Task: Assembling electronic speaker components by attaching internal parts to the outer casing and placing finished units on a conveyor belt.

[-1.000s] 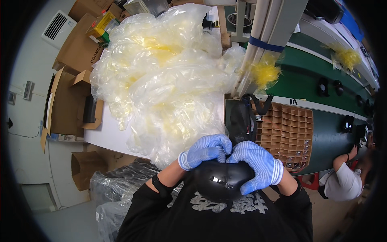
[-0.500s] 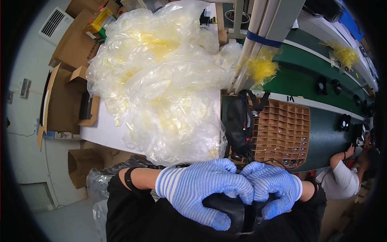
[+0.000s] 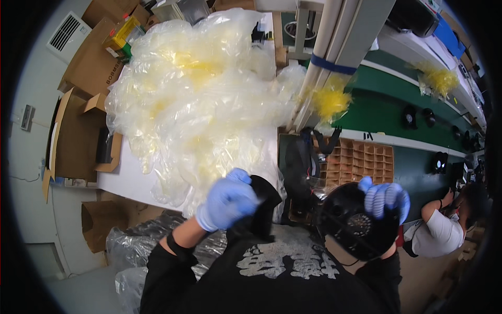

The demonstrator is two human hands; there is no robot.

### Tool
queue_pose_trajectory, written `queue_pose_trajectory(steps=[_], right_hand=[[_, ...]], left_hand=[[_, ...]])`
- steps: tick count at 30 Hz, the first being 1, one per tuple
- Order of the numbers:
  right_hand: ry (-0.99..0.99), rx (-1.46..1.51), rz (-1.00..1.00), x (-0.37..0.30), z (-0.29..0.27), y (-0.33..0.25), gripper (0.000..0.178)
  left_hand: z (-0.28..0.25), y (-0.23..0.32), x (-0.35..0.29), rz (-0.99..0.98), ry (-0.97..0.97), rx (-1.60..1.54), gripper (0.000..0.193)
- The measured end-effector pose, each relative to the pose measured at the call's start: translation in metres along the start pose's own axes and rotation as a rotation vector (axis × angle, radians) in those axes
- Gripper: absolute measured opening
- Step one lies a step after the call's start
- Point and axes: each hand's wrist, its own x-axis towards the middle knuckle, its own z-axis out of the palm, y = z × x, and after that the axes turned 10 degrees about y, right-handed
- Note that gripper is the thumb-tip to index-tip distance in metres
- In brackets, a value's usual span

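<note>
My left hand (image 3: 227, 203), in a blue knit glove and a little blurred, is closed on a black curved shell piece (image 3: 264, 206) in front of my chest. Its fingertips are partly hidden. To the right, my gloved right hand (image 3: 386, 200) grips the upper edge of a round black plastic housing (image 3: 340, 228). The housing's inner side shows ribs, holes and a round pale grille; a thin black cable hangs at its lower edge. The two black parts are apart from each other.
Clear plastic bags with yellow contents (image 3: 204, 104) heap on the white table (image 3: 136, 175). A cardboard divider box (image 3: 361, 159) and black bag (image 3: 300, 167) lie right. Beyond stand a post (image 3: 327, 63) and green conveyor (image 3: 381, 104). A co-worker (image 3: 436, 230) sits far right; an open carton (image 3: 78, 141) stands left.
My hands have come apart and risen from my lap. Half a second ago both were together on one black object; now each holds a separate black part. My view has shifted slightly.
</note>
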Motion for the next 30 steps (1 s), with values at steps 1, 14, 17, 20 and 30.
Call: queue_pose_trajectory(steps=[1,14,17,20,30], right_hand=[[-0.089,0.032,-0.028,0.005,0.001,0.005,0.038],[-0.035,0.213,0.369,-0.007,0.003,0.037,0.046],[-0.008,0.186,0.439,-0.01,0.001,0.043,0.048],[0.092,0.21,0.536,-0.01,0.004,0.044,0.05],[0.689,0.275,0.089,0.04,-0.029,0.035,0.045]], left_hand=[[0.01,-0.001,0.003,0.128,-0.075,0.167,0.028],[0.044,0.0,0.007,0.641,0.067,0.989,0.052],[0.05,-0.006,0.007,0.674,0.004,1.011,0.042],[0.055,-0.019,0.006,0.672,-0.091,1.016,0.03],[0.104,-0.026,-0.007,0.586,-0.26,0.61,0.02]])
